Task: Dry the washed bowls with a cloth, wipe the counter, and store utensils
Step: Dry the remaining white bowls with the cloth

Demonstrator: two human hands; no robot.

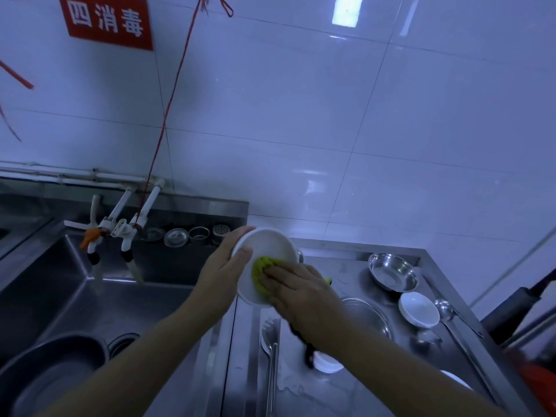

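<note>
The left hand [224, 267] holds a white bowl [264, 266] tilted up above the seam between sink and worktop, thumb curled over the near rim and fingers behind it, its grip clamped on the bowl. The right hand [296, 288] presses a green cloth [264, 270] into the bowl's inside with flat, straight fingers, its grip apart and laid on the cloth; a dark end of the cloth hangs below the wrist.

On the steel worktop [328, 389] to the right lie a steel bowl [392, 272] at the far side, a small white dish [418, 310] nearer, a ladle [445, 310] just right of that dish, and a steel plate [368, 316] partly hidden by the right forearm. A slotted spoon [269, 341] lies near the worktop's left edge, with another white dish [328, 364] just right of it under the arm.

The sink [75, 296] at left holds a dark basin [51, 371] in its near corner. Two taps [120, 236] hang over its far edge, below a tiled wall with a red sign [106, 21].
</note>
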